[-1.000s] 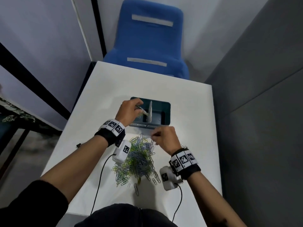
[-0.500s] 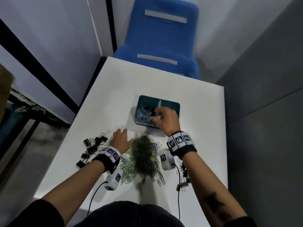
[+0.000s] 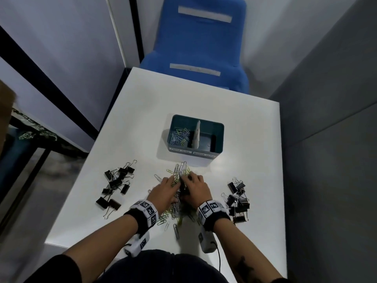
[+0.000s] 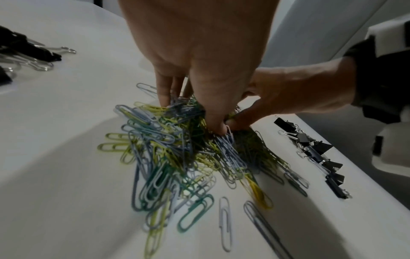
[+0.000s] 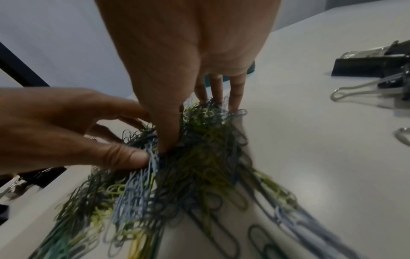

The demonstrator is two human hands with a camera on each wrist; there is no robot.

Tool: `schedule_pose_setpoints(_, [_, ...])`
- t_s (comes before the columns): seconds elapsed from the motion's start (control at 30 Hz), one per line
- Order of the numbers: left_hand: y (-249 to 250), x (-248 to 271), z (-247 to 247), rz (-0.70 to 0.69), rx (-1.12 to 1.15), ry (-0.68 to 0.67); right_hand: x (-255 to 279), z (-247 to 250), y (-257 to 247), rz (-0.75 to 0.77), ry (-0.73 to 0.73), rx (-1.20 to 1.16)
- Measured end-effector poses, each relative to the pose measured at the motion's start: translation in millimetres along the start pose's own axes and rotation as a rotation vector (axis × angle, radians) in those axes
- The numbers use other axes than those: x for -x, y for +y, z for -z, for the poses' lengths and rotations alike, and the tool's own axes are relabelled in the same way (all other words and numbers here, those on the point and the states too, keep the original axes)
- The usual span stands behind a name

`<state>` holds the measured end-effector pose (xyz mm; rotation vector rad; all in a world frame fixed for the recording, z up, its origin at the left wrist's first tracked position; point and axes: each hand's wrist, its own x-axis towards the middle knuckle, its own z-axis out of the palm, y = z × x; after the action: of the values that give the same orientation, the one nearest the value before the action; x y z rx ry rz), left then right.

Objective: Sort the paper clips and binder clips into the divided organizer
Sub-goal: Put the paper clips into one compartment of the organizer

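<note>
A heap of coloured paper clips (image 3: 179,174) lies on the white table (image 3: 142,119) just in front of the teal divided organizer (image 3: 218,127). Its left compartment holds several paper clips (image 3: 180,135); the right one is dark. Both hands are dug into the heap, side by side. My left hand (image 3: 170,183) pinches a bunch between thumb and fingers (image 4: 164,98). My right hand (image 3: 191,181) does the same, with its thumb pressed in beside the left thumb (image 5: 133,157). Paper clips (image 5: 199,140) bulge between my right thumb and fingers.
Black binder clips lie in two groups, one to the left (image 3: 116,184) and one to the right (image 3: 237,201) of the heap. Loose paper clips (image 3: 175,231) are scattered near the table's front edge. A blue chair (image 3: 200,48) stands behind the table, with walls close on both sides.
My right hand has come back from the organizer down to the heap. My left hand has slid right from the heap's left edge, and both now dig into the paper clips.
</note>
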<state>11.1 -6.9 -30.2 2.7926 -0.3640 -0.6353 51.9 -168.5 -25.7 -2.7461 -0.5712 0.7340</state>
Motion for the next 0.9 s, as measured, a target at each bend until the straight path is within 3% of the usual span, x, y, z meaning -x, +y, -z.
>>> schedule_pose_setpoints(0.5, [-6, -8, 28, 0.030, 0.267, 0.190, 5, 18, -7, -0.092, 0.136, -0.229])
schedule_pose_setpoints(0.7, [8, -13, 91, 0.014, 0.458, 0.313, 17, 34, -1, -0.055, 0.181, -0.272])
schedule_pose_setpoints(0.9, [14, -51, 167, 0.037, 0.585, 0.582, 30, 61, 3, -0.064, 0.252, -0.411])
